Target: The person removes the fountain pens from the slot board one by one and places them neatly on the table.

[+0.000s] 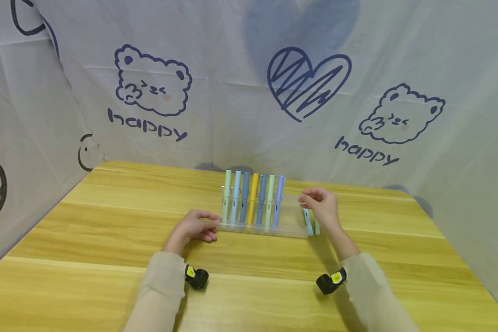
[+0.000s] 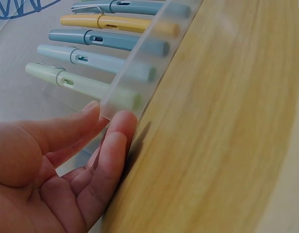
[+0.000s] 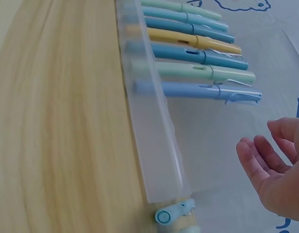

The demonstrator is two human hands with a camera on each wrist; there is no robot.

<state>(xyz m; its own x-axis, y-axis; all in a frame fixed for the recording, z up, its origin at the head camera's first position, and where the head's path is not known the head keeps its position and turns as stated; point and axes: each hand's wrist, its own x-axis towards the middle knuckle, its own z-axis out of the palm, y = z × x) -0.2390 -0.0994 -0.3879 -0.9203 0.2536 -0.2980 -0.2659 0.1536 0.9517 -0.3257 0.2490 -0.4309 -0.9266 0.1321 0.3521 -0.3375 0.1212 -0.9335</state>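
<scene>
The left-wrist view shows what the head view leaves small: the left hand pinches the near left corner of a clear pen stand between thumb and fingers, while the right-wrist view shows the right hand with fingers loosely bent and spread from the thumb, holding nothing. The head view places the stand toward the back of the wood-grain table, seven capped pens leaning in it, with a light-blue pen and a pale green pen just past its right end. Open room lies along the stand's lip between the lilac pen and that end, and across the tabletop in front.
</scene>
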